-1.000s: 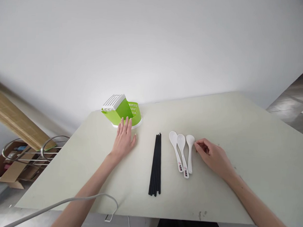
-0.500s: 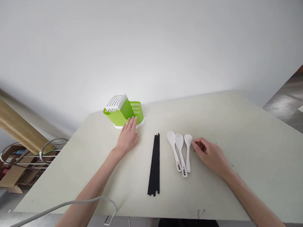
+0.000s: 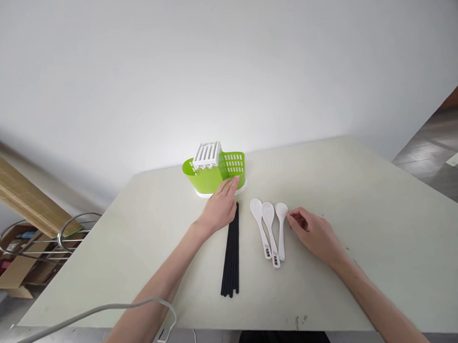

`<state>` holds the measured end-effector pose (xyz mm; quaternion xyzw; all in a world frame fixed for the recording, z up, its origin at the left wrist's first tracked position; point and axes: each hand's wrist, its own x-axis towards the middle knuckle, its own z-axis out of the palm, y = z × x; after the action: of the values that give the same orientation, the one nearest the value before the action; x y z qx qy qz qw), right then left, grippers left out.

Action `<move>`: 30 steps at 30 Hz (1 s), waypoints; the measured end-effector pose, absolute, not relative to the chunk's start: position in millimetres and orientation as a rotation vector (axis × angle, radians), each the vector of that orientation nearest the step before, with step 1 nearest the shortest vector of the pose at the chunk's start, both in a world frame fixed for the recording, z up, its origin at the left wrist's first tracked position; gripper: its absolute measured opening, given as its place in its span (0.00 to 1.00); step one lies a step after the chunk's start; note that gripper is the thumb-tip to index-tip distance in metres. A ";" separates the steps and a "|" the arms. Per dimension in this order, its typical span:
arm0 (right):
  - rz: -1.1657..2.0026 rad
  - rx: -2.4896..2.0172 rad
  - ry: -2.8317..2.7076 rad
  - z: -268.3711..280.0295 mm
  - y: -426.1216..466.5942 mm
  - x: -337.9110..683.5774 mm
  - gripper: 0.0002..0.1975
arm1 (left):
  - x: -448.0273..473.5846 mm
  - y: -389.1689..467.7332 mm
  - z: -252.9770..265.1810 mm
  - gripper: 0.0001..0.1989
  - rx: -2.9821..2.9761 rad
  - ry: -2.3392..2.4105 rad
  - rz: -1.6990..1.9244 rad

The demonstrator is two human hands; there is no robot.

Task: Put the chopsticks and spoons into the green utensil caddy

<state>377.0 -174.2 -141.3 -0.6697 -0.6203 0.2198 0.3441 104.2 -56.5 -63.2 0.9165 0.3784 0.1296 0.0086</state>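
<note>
My left hand (image 3: 221,203) lies against the front of a green and white plastic cutlery holder (image 3: 208,181), its fingers stretched out along the wall. The holder stands upright at the back of the table, with a slotted white top and perforated side baskets. Just below that hand, a bundle of several black chopsticks (image 3: 231,256) lies lengthwise. To their right are three white spoons: a left spoon (image 3: 260,227), a middle spoon (image 3: 271,233) and a right spoon (image 3: 281,231). My right hand (image 3: 313,232) rests beside the right spoon's bowl, fingers curled in, seemingly around nothing.
A pale table (image 3: 363,196) meets a white wall (image 3: 232,66) at the back. A grey cable (image 3: 107,307) crosses the front left corner. Beyond the left edge are a metal rack (image 3: 71,236), a cardboard box (image 3: 18,269) and a long tan board (image 3: 29,189).
The cutlery holder has slid right along the back of the table, with my left hand moving along at its front. My right hand stays beside the spoons. The view has shifted slightly.
</note>
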 end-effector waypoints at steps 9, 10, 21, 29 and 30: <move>0.534 -1.730 -1.622 -142.5 -173.5 380.3 0.15 | 167.7 -70.9 -58.2 0.35 2.831 1.044 0.412; 0.534 -1.731 -1.622 -142.9 -173.9 382.5 0.15 | 175.4 -74.4 -55.8 0.33 2.821 1.036 0.409; 0.537 -1.705 -1.615 -139.5 -174.0 377.8 0.13 | 204.0 -92.7 -44.6 0.31 2.749 0.885 0.345; 0.545 -1.690 -1.608 -135.9 -172.6 376.7 0.14 | 167.1 -89.6 -37.4 0.21 2.705 0.636 0.784; 0.546 -1.700 -1.602 -135.7 -172.6 376.5 0.14 | 159.0 -88.1 -39.6 0.19 2.651 0.673 0.877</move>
<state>376.5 -172.6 -135.7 -0.6603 -0.6223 0.2122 0.3629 159.0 -88.1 -39.6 0.9147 0.2321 0.3025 0.1342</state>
